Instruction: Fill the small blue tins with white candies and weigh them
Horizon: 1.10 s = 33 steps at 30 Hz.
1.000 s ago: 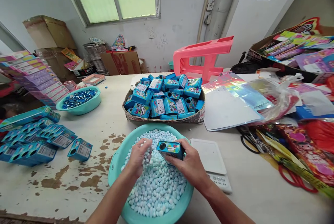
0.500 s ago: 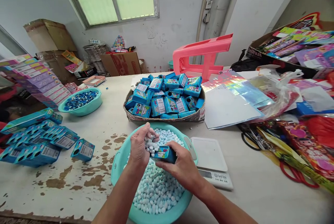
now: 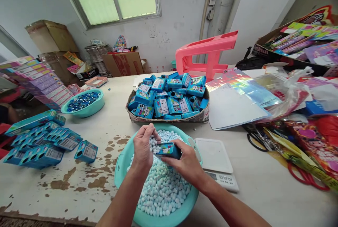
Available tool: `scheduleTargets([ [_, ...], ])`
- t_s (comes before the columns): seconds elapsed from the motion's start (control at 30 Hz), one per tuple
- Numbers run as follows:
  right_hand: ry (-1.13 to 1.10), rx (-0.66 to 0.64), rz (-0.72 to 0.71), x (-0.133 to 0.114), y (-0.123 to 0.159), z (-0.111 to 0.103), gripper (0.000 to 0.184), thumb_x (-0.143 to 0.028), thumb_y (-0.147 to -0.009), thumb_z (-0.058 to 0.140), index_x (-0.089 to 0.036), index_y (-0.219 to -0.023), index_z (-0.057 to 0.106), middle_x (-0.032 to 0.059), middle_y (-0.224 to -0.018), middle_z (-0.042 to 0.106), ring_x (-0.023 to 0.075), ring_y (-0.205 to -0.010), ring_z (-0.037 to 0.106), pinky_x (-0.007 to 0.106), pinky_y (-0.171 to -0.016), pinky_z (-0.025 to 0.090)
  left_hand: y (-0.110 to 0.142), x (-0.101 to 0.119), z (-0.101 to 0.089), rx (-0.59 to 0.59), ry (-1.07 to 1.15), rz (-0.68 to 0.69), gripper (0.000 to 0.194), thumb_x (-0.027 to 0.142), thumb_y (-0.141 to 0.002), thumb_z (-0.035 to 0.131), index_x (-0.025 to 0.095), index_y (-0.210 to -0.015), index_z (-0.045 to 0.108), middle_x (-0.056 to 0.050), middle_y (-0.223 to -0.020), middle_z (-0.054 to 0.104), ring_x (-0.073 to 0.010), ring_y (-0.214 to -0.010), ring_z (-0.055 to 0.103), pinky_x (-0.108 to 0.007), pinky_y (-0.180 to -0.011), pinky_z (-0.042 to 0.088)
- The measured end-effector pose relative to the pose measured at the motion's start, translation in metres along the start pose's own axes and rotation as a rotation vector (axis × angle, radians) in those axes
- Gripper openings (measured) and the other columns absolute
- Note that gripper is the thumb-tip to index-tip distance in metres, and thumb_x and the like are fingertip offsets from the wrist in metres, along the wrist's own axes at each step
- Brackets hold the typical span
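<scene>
My right hand [image 3: 186, 160] grips a small blue candy box [image 3: 167, 148], lying on its side over the bowl. Cupped at the box's left end, my left hand [image 3: 144, 146] holds several pale candies [image 3: 154, 145] against its opening. Below both hands sits a turquoise bowl [image 3: 119, 165] full of white and pale blue candies [image 3: 161, 191]. Behind it stands a cut-down carton [image 3: 169, 118] heaped with blue candy boxes [image 3: 161, 107]. How far the held box is filled cannot be seen.
A white scale [image 3: 215, 156] stands right of the bowl. At left are upright blue boxes [image 3: 52, 149] and a bowl of shiny blue pieces [image 3: 87, 109]. A pink stool [image 3: 206, 52], silvery sheets [image 3: 235, 107] and red-handled scissors [image 3: 303, 177] lie farther right.
The box has turned slightly, showing more of its printed side, and fewer candies show between my left hand and it. The whole view has shifted a little.
</scene>
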State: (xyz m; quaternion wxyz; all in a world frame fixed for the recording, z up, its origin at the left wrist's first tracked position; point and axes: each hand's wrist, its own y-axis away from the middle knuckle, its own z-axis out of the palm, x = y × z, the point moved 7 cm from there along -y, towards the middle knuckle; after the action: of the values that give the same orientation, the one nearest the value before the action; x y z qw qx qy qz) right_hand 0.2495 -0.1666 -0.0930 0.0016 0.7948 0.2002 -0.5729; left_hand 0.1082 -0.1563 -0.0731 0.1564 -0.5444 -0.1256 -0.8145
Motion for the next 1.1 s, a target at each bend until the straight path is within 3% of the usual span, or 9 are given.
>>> scheduleTargets([
  [0.2,-0.032,-0.001,0.014,0.003,0.001,0.000,0.030,-0.023,-0.066,0.079,-0.021,-0.090,0.061,-0.0017,-0.086,0.063,0.0184,-0.079,0.057,0.029,-0.071,0.042,0.000,0.000,-0.001,0.036,-0.003,-0.016,0.029,0.037,-0.075,0.067,0.016,-0.066,0.049,0.004,-0.061,0.050,-0.0078,-0.049,0.047,-0.020,-0.045,0.038],
  [0.43,-0.099,-0.031,0.017,0.002,0.001,0.005,0.031,-0.020,-0.064,0.080,-0.021,-0.089,0.062,-0.0023,-0.086,0.063,0.0175,-0.080,0.057,0.028,-0.072,0.042,0.000,0.001,0.011,-0.024,-0.024,-0.036,0.030,0.042,-0.077,0.065,0.017,-0.069,0.051,0.007,-0.050,0.042,-0.0041,-0.036,0.034,-0.016,-0.033,0.020],
  [0.6,-0.239,0.007,0.088,0.014,-0.003,-0.008,0.031,-0.027,-0.066,0.080,-0.021,-0.090,0.062,-0.0027,-0.084,0.063,0.0174,-0.079,0.057,0.028,-0.072,0.044,-0.002,0.009,-0.003,0.012,-0.001,-0.011,0.030,0.043,-0.073,0.068,0.017,-0.074,0.053,0.008,-0.049,0.039,-0.0029,-0.035,0.030,-0.015,-0.033,0.020],
  [0.7,-0.399,-0.003,0.161,0.022,0.001,-0.017,0.035,-0.030,-0.065,0.081,-0.021,-0.093,0.061,-0.0018,-0.086,0.064,0.0181,-0.081,0.059,0.028,-0.073,0.047,-0.002,0.000,-0.019,-0.071,-0.332,0.006,0.029,0.047,-0.076,0.062,0.019,-0.078,0.058,0.004,-0.058,0.049,-0.0077,-0.048,0.046,-0.017,-0.042,0.035],
  [0.77,-0.503,0.001,0.203,0.028,0.005,-0.026,0.038,-0.030,-0.064,0.081,-0.021,-0.095,0.060,-0.0010,-0.088,0.066,0.0185,-0.082,0.061,0.029,-0.074,0.049,-0.001,-0.013,-0.028,-0.216,-0.768,0.036,0.028,0.048,-0.073,0.063,0.021,-0.082,0.065,-0.003,-0.081,0.062,-0.0182,-0.079,0.060,-0.027,-0.064,0.050],
  [0.83,-0.554,0.039,0.222,0.034,0.011,-0.041,0.040,-0.031,-0.064,0.082,-0.021,-0.096,0.059,-0.0009,-0.088,0.066,0.0179,-0.082,0.061,0.028,-0.074,0.050,-0.002,-0.024,-0.037,-0.325,-1.124,0.084,0.030,0.048,-0.072,0.064,0.026,-0.090,0.069,-0.006,-0.108,0.063,-0.0278,-0.107,0.054,-0.041,-0.087,0.048],
  [0.87,-0.555,0.066,0.223,0.038,0.013,-0.050,0.041,-0.031,-0.064,0.082,-0.021,-0.097,0.059,-0.0011,-0.088,0.066,0.0173,-0.082,0.061,0.027,-0.074,0.050,-0.004,-0.026,-0.040,-0.342,-1.207,0.105,0.031,0.049,-0.074,0.061,0.027,-0.095,0.069,-0.006,-0.116,0.061,-0.0290,-0.112,0.052,-0.044,-0.093,0.045],
  [0.97,-0.510,0.143,0.224,0.047,0.020,-0.078,0.040,-0.032,-0.064,0.082,-0.021,-0.096,0.060,-0.0014,-0.086,0.065,0.0159,-0.080,0.060,0.026,-0.072,0.050,-0.011,-0.021,-0.036,-0.346,-1.177,0.105,0.037,0.051,-0.083,0.049,0.025,-0.104,0.066,-0.007,-0.113,0.063,-0.0252,-0.103,0.059,-0.042,-0.091,0.048],
  [1.1,-0.448,0.184,0.235,0.048,0.026,-0.095,0.040,-0.033,-0.065,0.082,-0.020,-0.095,0.060,-0.0007,-0.086,0.064,0.0168,-0.080,0.059,0.027,-0.072,0.050,-0.005,-0.008,0.004,-0.312,-0.970,0.129,0.041,0.052,-0.084,0.049,0.023,-0.110,0.060,-0.007,-0.109,0.065,-0.0229,-0.098,0.062,-0.036,-0.084,0.052],
])
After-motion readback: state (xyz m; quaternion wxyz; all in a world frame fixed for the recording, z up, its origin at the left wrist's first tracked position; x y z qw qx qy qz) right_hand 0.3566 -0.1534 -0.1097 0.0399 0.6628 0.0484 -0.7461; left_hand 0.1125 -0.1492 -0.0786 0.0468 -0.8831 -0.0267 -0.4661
